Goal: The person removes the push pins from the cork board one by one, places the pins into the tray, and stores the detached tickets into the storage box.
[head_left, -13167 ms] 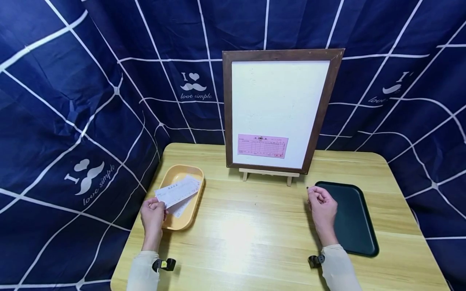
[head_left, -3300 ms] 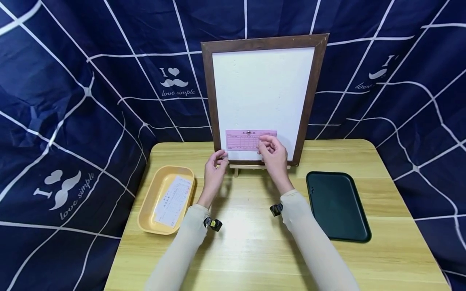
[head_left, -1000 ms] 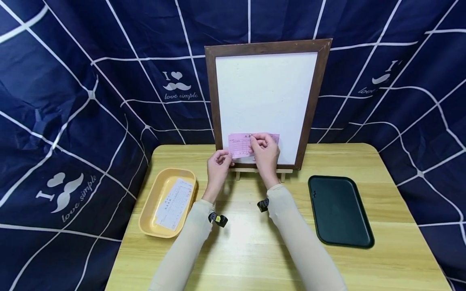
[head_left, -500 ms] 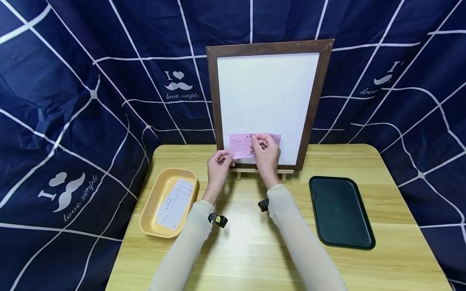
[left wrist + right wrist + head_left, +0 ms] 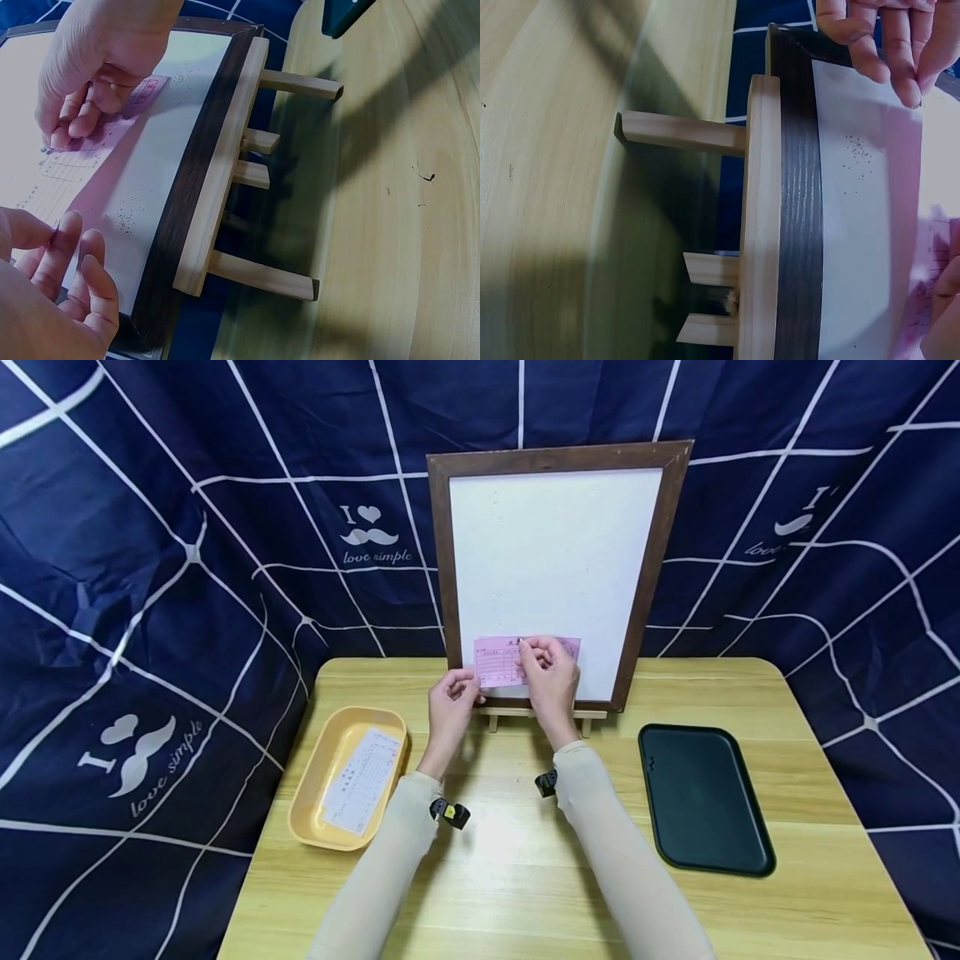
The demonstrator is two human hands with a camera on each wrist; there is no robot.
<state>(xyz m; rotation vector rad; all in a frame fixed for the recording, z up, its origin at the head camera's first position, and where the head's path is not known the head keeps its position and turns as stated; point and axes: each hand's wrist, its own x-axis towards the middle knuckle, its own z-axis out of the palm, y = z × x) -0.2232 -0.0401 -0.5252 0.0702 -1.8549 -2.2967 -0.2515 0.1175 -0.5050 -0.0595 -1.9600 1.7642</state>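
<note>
A pink printed form slip [image 5: 495, 664] lies against the lower part of the framed white board [image 5: 555, 552]. My left hand [image 5: 452, 703] pinches the slip's lower left corner between thumb and finger. At the slip's top middle, my right hand [image 5: 551, 681] pinches a small pushpin [image 5: 45, 150], mostly covered by the fingertips. The right hand hides much of the slip's right half. In the left wrist view the slip's lower edge stands a little off the board. The right wrist view shows the left hand's fingers [image 5: 904, 67] at the slip's corner.
The board stands on a small wooden easel [image 5: 542, 713] at the table's back. To the left, a yellow tray [image 5: 307, 793] holds white printed slips [image 5: 363, 781]. A dark green tray [image 5: 705, 802] lies on the right. Blue patterned cloth [image 5: 360, 443] hangs behind.
Earlier my left hand held a white slip over the yellow tray; white slips now lie inside it. Both hands have since moved to the pink slip. Over the last second they stay nearly still.
</note>
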